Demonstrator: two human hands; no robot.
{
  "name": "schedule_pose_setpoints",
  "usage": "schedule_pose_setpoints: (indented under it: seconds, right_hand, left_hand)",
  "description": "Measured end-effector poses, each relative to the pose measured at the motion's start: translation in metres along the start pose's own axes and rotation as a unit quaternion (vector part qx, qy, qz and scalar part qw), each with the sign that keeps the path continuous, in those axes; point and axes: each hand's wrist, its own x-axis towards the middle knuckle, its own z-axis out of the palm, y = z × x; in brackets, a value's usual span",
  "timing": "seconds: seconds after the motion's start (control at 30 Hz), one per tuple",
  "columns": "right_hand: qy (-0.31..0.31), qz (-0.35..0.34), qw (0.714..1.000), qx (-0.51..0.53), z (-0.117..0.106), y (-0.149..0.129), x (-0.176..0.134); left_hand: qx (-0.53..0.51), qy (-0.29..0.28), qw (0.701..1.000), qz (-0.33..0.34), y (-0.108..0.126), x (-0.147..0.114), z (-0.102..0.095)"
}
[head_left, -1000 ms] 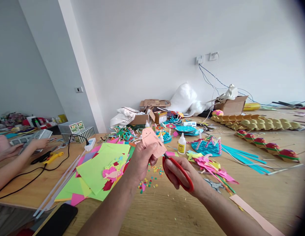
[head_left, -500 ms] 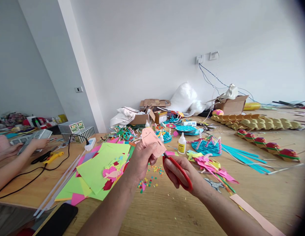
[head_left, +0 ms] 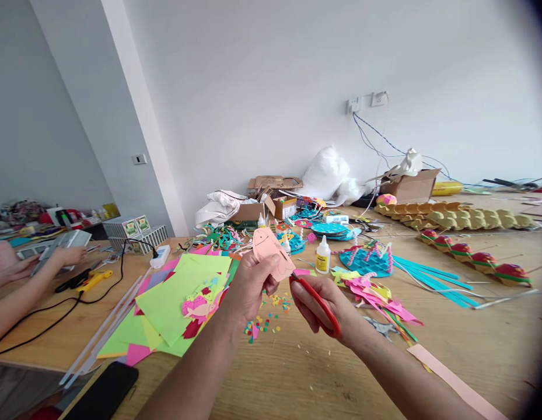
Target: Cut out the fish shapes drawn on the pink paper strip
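Between the thumb and fingers of my left hand [head_left: 254, 286] is a piece of pink paper [head_left: 265, 245] with a fish outline drawn on it. My right hand [head_left: 329, 309] is wrapped round red-handled scissors [head_left: 320, 306]. The blades meet the paper's lower right edge and are mostly hidden there. Below the hands, small coloured paper dots [head_left: 271, 322] lie scattered on the wooden table [head_left: 292, 385]. To the left, several cut paper fish [head_left: 200, 306] rest on sheets of green paper [head_left: 165, 297].
A glue bottle [head_left: 323, 256] stands behind my right hand. Pink paper scraps [head_left: 384, 298] and blue strips [head_left: 437, 280] lie to the right, before painted egg-carton pieces [head_left: 476, 256]. A black phone [head_left: 107, 392] sits at the near left. Another person's hands [head_left: 63, 256] hold a grey object farther left.
Little differs. The pink paper and the scissors have shifted very slightly, with both hands still holding them at the same place.
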Motion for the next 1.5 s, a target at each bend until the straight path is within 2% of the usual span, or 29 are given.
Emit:
schedule_pose_setpoints:
  seconds: [0.27, 0.93, 1.13, 1.2, 1.5]
  right_hand:
    - [-0.002, 0.027, 1.000, -0.011, -0.001, 0.001, 0.002]
    - [0.000, 0.025, 0.999, -0.035, -0.003, 0.001, 0.001]
    - [-0.011, 0.026, 0.999, -0.039, -0.001, 0.000, 0.001]
    - [-0.015, 0.027, 0.999, -0.038, 0.000, 0.001, 0.000]
    - [-0.002, -0.046, 0.999, 0.003, 0.000, 0.007, 0.002]
  left_hand:
    - [0.022, 0.023, 0.999, 0.019, 0.001, 0.002, -0.011]
    - [0.011, 0.013, 1.000, -0.008, 0.001, 0.001, -0.009]
    - [-0.001, 0.072, 0.997, 0.011, 0.003, 0.004, -0.015]
    - [-0.001, 0.070, 0.997, 0.022, 0.003, 0.005, -0.016]
    - [-0.042, 0.048, 0.998, 0.006, 0.003, 0.005, -0.009]
